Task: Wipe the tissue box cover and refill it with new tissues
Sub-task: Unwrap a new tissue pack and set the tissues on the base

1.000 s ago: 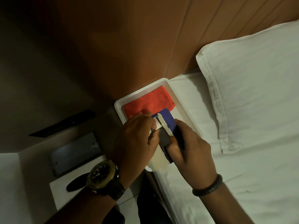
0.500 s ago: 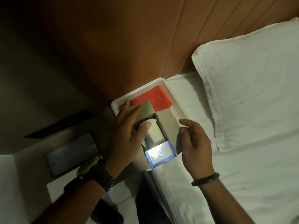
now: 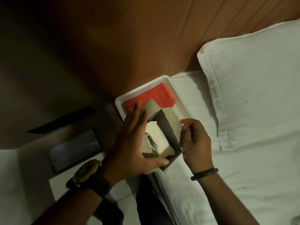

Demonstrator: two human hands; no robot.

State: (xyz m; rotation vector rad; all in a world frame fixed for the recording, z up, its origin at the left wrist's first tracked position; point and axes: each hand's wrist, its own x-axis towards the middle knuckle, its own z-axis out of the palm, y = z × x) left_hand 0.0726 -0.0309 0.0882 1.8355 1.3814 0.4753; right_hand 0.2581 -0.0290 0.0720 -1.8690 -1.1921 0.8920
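Right now the tissue box (image 3: 168,125) is sitting open inside a white tray (image 3: 177,95) that is lying on the bed (image 3: 243,159), close against the wooden headboard (image 3: 129,46). Its flaps are standing up and spread apart, and a white stack of tissues (image 3: 158,138) is lying in the opening. The left hand (image 3: 129,143) is resting flat over the near-left side of the box, fingers stretched out and held side by side, thumb pressing along the near edge; it is not gripping anything. The right hand (image 3: 194,143) is pinching the right-hand flap between thumb and forefinger, holding it upright. A red cloth (image 3: 151,96) is lying folded at the far end of the tray, partly under one flap. A white pillow (image 3: 251,86) is lying to the right of the tray, near but not touching it. A dark watch (image 3: 87,171) is sitting on the left wrist, and a dark bracelet (image 3: 204,173) is circling the right wrist.
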